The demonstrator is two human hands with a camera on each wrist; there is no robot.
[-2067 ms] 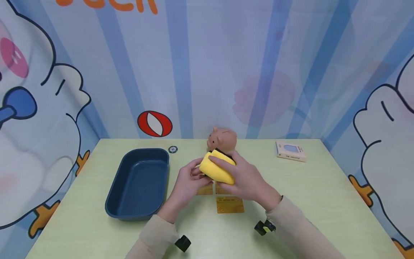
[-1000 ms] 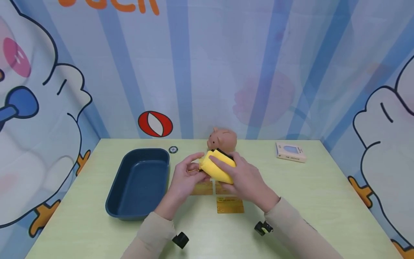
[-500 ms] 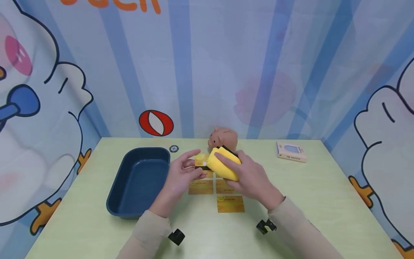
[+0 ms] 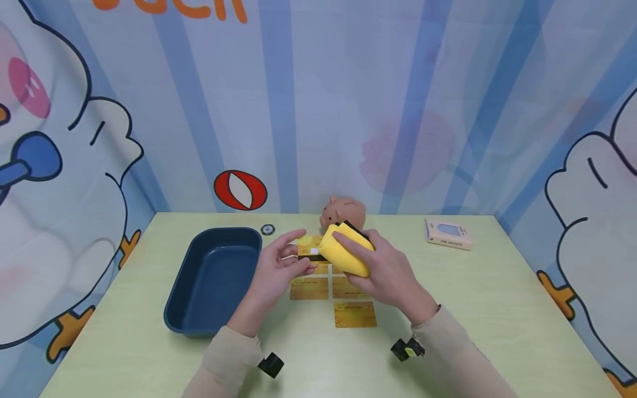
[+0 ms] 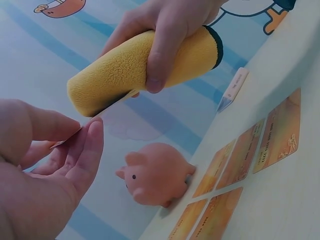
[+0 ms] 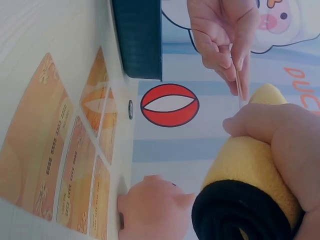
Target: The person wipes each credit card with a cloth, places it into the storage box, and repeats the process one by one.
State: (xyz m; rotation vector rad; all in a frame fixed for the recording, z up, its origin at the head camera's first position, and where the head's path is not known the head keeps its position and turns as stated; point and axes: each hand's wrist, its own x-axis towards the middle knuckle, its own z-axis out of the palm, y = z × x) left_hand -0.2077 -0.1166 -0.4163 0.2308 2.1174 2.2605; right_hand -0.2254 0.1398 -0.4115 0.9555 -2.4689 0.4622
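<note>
Mid-frame, a flat gold card [image 4: 309, 244] is held by the left hand [image 4: 273, 271], a rolled yellow cloth [image 4: 340, 256] by the right hand [image 4: 390, 275].

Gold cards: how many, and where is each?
6: the left hand holds one card at the yellow cloth; on the table: back-left card, back-right card, middle-left card, middle-right card, front-right card. Others may be hidden.

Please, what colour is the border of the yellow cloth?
Black, seen best in the right wrist view: the border of the yellow cloth.
</note>
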